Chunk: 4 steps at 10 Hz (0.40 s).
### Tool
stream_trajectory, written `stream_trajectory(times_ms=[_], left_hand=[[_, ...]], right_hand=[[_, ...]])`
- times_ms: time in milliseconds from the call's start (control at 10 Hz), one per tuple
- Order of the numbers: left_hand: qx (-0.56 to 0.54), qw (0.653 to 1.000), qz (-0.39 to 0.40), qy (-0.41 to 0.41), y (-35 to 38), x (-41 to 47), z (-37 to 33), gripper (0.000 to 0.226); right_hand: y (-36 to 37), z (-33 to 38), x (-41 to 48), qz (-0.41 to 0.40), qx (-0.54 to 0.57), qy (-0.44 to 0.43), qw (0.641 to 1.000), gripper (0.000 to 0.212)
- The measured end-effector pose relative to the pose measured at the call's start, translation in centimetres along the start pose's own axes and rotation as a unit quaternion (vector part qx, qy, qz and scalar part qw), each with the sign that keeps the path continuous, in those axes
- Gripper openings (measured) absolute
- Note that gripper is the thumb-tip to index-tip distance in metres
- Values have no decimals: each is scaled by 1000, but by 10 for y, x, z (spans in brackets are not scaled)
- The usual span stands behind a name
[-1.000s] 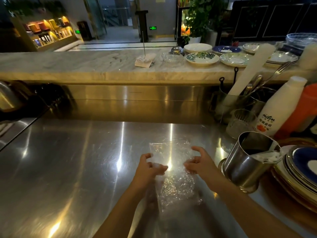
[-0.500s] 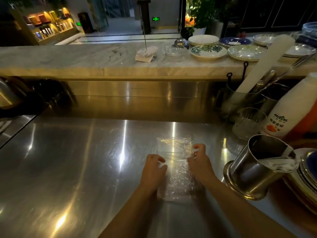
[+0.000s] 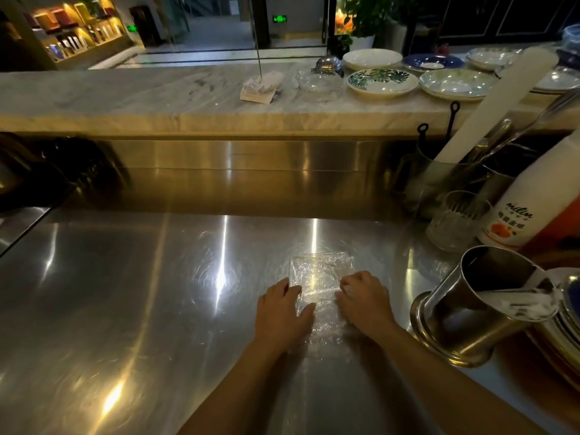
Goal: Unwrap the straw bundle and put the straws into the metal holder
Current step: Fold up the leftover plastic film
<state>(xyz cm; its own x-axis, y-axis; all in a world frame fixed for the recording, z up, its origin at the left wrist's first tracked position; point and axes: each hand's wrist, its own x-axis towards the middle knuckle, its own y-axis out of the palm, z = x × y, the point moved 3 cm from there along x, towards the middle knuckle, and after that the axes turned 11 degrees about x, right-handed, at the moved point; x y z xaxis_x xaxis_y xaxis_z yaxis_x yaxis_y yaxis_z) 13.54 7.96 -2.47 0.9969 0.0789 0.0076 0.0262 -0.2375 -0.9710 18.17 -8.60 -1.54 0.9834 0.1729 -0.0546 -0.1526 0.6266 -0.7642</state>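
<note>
Flattening the empty wrapper, straws look already dropped in the holder

The clear plastic wrap [image 3: 318,287] lies flat on the steel counter [image 3: 125,293], long axis running away from me. My left hand [image 3: 282,312] and right hand [image 3: 365,304] press its side edges, fingers loosely curled, pinning rather than gripping, I think. The metal holder [image 3: 470,309] sits just right, tilted, white straws [image 3: 527,304] poking out. Next I'd guess folding or binning the wrap.
</note>
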Motion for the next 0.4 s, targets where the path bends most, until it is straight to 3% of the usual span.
stream_trajectory(times_ms=[300,400], left_hand=[[53,997,56,22,-10,2,3,71],[43,999,-6,28,-40,17,0,72]], right_hand=[[-6,0,5,68,-103,-11,992,67],[-28,17,16,26,-86,-29,996,69]])
